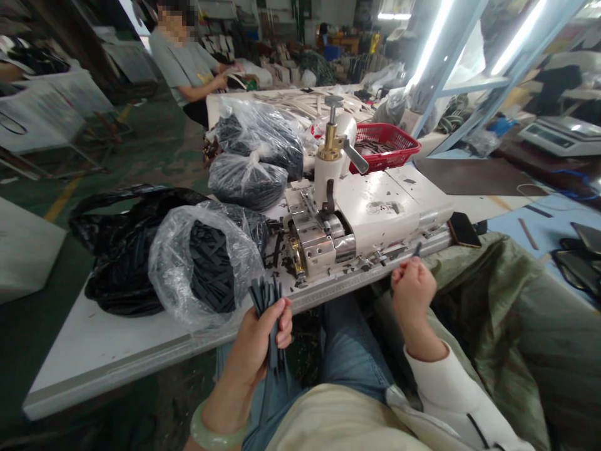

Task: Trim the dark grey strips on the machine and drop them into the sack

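Note:
My left hand is closed around a bundle of dark strips, held upright near the table's front edge. My right hand is closed in front of the machine, with the tip of a small dark strip poking out above the fingers. Between and beyond my hands stands a white machine with a metal roller head. Left of it, an open clear plastic bag holds many dark strips.
Black plastic bag at left; tied clear bags behind. A red basket sits behind the machine, a phone at its right end. A person works at the far table. Green cloth lies at right.

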Demonstrator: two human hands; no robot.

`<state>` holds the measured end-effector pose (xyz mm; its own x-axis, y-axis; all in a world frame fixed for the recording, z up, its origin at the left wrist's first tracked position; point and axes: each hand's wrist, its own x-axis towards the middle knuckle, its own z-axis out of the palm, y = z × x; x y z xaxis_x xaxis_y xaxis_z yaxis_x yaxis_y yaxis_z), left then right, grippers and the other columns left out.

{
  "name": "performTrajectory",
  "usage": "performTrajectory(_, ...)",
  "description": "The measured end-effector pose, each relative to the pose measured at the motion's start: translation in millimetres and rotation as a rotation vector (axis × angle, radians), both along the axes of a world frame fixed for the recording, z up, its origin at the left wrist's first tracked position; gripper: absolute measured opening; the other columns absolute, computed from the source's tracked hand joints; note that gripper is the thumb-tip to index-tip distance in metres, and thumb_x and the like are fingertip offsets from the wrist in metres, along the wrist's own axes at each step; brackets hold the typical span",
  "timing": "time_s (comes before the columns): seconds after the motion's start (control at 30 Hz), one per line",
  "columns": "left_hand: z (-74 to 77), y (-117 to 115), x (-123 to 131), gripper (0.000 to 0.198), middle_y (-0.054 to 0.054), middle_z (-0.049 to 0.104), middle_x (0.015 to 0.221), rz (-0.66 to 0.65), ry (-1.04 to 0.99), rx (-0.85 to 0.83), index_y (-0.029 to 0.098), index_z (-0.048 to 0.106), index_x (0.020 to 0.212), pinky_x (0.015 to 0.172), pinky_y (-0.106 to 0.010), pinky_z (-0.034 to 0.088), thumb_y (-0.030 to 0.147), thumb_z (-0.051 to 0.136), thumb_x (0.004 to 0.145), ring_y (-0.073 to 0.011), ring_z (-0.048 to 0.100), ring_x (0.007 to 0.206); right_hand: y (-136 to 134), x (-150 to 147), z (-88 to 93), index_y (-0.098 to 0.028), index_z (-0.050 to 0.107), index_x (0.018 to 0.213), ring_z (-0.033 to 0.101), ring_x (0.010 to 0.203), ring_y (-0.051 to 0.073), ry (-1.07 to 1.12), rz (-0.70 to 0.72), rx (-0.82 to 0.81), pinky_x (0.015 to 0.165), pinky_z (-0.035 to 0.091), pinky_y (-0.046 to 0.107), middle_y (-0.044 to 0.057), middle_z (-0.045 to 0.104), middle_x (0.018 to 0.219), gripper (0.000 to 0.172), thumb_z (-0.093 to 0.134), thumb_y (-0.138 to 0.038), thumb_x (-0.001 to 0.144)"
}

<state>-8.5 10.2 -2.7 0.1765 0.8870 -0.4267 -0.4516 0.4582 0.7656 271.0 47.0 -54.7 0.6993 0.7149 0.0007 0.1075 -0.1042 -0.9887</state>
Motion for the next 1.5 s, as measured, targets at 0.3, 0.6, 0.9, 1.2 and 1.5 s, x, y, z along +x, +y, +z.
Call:
performTrajectory(0.3,-4.1,-3.4,14.0,0.02,0.004,0.048,0.058,-0.293,-0.143,-0.073,0.015,0.062,0.09,0.038,-0.015,0.027,0.033,0.061,0.081,-0.0042,0.037,0.041,-82.5,89.3,-20.2,-0.003,0.061,0.118,0.061,0.099,0.04,-0.826,0.009,-0.358,0.084,0.045,0.052,0.028,0.065,0.111,0.055,0.058,-0.043,0.079)
performTrajectory(0.6,-5.1,-20.2,32.1,0.02,0.002,0.055,0.056,-0.403,0.241,0.002,0.014,0.058,0.082,0.039,-0.018,0.035,0.03,0.069,0.076,-0.0072,0.044,0.042,-34.8,-90.2,36.2,-0.021,0.072,0.059,0.066,0.089,0.021,0.133,0.926,0.09,0.077,0.05,0.03,0.006,0.072,0.088,0.026,0.067,-0.032,0.081)
performTrajectory(0.9,-2.8,-21.9,7.7,0.021,0.004,0.053,0.057,-0.234,0.029,-0.073,0.016,0.055,0.082,0.039,-0.016,0.028,0.031,0.07,0.078,-0.0044,0.04,0.042,-25.5,-90.8,29.4,-0.019,0.076,0.075,0.057,0.063,0.009,0.689,0.693,-0.031,0.049,0.043,0.017,0.003,0.072,0.079,0.02,0.073,-0.038,0.077)
performTrajectory(1.2,-2.4,-14.5,19.0,0.033,0.005,0.046,0.048,-0.156,0.024,-0.061,0.015,0.049,0.059,0.038,-0.016,0.026,0.031,0.074,0.073,-0.0023,0.034,0.038,-30.2,-91.8,30.8,-0.015,0.074,0.092,0.061,0.063,0.004,1.058,0.788,0.019,0.061,0.052,0.01,0.005,0.073,0.092,0.024,0.08,-0.027,0.072)
performTrajectory(1.5,-2.0,-12.7,12.0,0.028,0.005,0.048,0.051,-0.126,-0.045,-0.065,0.013,0.058,0.071,0.038,-0.015,0.026,0.035,0.076,0.073,-0.0016,0.033,0.039,-32.1,-109.5,28.8,-0.009,0.073,0.089,0.061,0.057,0.003,1.217,0.768,-0.069,0.057,0.053,0.008,0.008,0.074,0.084,0.022,0.079,-0.023,0.074)
